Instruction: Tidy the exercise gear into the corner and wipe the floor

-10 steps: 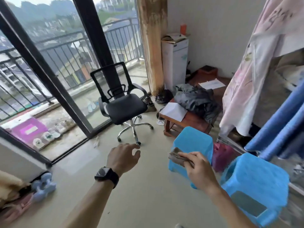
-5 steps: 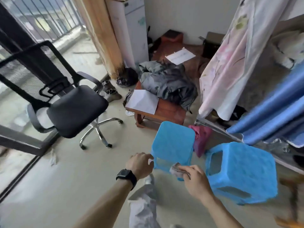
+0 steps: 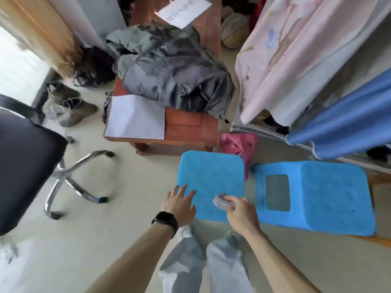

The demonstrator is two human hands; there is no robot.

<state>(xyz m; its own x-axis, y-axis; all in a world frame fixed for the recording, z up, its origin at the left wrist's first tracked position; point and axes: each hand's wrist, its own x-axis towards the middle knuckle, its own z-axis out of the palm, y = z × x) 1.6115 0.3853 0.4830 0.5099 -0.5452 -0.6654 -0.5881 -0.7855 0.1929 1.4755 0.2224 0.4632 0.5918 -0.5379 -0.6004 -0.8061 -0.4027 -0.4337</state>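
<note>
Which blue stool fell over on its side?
The right blue stool, nearest the blue curtain, lies tipped over, showing a side wall with a rectangular cut-out. The left blue stool, under both hands, stands upright with its flat seat facing up.

A stool (image 3: 211,182) stood on the floor (image 3: 131,208), a second stool (image 3: 330,197) tipped over just to its right. Behind them stood a low table (image 3: 188,132) bearing paper (image 3: 135,117) and a jacket (image 3: 175,75). A chair (image 3: 25,166) stood at the left.
</note>
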